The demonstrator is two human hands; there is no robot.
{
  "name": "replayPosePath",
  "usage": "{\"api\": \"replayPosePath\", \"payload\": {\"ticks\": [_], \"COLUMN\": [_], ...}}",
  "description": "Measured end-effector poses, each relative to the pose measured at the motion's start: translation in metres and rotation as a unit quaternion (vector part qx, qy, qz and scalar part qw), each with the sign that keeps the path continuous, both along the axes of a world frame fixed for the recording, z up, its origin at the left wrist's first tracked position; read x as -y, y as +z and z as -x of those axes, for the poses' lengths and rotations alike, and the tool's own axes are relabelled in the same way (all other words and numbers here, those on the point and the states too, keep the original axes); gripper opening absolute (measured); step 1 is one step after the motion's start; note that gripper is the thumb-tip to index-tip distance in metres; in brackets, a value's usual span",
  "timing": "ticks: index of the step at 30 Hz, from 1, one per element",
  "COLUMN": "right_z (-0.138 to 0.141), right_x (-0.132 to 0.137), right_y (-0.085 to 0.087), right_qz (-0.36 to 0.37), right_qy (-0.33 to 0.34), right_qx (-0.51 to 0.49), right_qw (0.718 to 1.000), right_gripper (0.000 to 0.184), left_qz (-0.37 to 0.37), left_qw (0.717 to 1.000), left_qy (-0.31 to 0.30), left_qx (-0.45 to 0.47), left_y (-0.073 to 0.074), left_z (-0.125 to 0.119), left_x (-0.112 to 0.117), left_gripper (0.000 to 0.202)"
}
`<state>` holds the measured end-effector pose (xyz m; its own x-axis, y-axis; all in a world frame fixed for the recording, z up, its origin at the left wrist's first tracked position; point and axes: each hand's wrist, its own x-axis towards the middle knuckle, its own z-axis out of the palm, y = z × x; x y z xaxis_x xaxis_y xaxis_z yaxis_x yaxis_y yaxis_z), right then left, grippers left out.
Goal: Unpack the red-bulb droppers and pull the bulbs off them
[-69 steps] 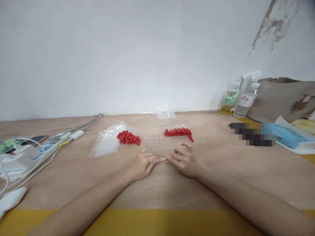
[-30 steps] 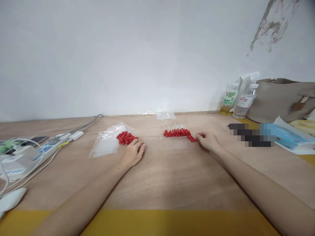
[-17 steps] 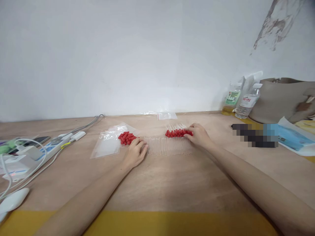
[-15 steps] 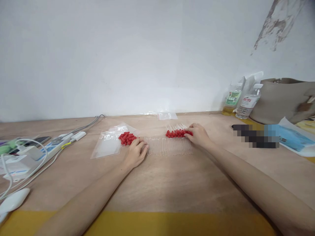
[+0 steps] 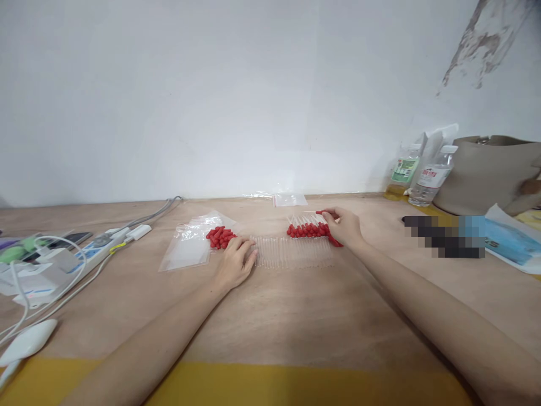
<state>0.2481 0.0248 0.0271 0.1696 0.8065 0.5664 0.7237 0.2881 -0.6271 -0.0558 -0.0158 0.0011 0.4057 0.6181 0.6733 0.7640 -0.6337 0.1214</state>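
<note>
A row of thin clear tubes (image 5: 291, 252) lies side by side on the wooden table. My left hand (image 5: 235, 260) rests at the row's left end, fingers loosely bent and thumb apart. Just behind it is a pile of small red caps (image 5: 218, 237). My right hand (image 5: 344, 225) pinches a red-capped clear tube (image 5: 320, 212), its clear end pointing left. Below those fingers, several more red-capped tubes (image 5: 308, 230) lie bunched with their caps toward me. One red piece (image 5: 335, 242) sits at the bunch's right end, partly under my hand.
Clear plastic bags (image 5: 186, 248) lie left of the caps, and a small bag (image 5: 291, 200) lies by the wall. A power strip (image 5: 95, 251) with cables and a white mouse-like object (image 5: 29, 341) are at left. Bottles (image 5: 433, 176), a grey bag (image 5: 486, 175) and a blue packet (image 5: 513, 242) stand right.
My right hand has moved slightly up and back over the bunch, and a red-capped tube now shows at its fingertips. My left hand has stayed in place.
</note>
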Motion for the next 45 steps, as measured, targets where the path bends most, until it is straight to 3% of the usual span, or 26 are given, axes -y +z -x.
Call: {"api": "replayPosePath", "payload": {"ticks": [3,7,11,15,19,22,26,29,36,45], "right_z": [0.007,0.024,0.04,0.044,0.045,0.052,0.064,0.066,0.06,0.056], "right_x": [0.018,0.057,0.085,0.091,0.092,0.093,0.092,0.094,0.1,0.102], "right_y": [-0.003,-0.015,-0.029,-0.033,-0.027,-0.027,-0.033,-0.034,-0.029,-0.03], "right_qz": [-0.006,-0.034,-0.043,-0.03,-0.05,-0.092,-0.158,-0.183,-0.218,-0.272], "right_qy": [0.066,0.19,0.259,0.292,0.276,0.236,0.197,0.191,0.184,0.17], "right_qx": [-0.07,-0.059,-0.016,-0.012,0.072,0.17,0.257,0.303,0.352,0.354], "right_qw": [0.995,0.979,0.965,0.956,0.957,0.952,0.933,0.916,0.891,0.879], "right_gripper": [0.026,0.021,0.018,0.018,0.021,0.035,0.019,0.018,0.017,0.015], "left_qz": [-0.021,-0.063,-0.08,-0.082,-0.09,-0.106,-0.118,-0.103,-0.039,-0.032], "left_qw": [1.0,0.998,0.993,0.984,0.98,0.975,0.968,0.965,0.971,0.974], "left_qy": [0.009,-0.003,-0.064,-0.126,-0.137,-0.149,-0.151,-0.146,-0.172,-0.174], "left_qx": [-0.011,-0.031,-0.063,-0.09,-0.108,-0.124,-0.164,-0.192,-0.159,-0.138], "left_y": [0.003,0.007,0.005,0.001,0.0,0.002,0.006,0.009,0.009,0.004], "left_z": [-0.003,-0.013,-0.023,-0.029,-0.033,-0.036,-0.04,-0.041,-0.037,-0.035], "left_x": [0.003,0.008,0.014,0.019,0.023,0.027,0.033,0.037,0.043,0.044], "left_gripper": [0.026,0.036,0.032,0.02,0.019,0.017,0.019,0.024,0.026,0.021]}}
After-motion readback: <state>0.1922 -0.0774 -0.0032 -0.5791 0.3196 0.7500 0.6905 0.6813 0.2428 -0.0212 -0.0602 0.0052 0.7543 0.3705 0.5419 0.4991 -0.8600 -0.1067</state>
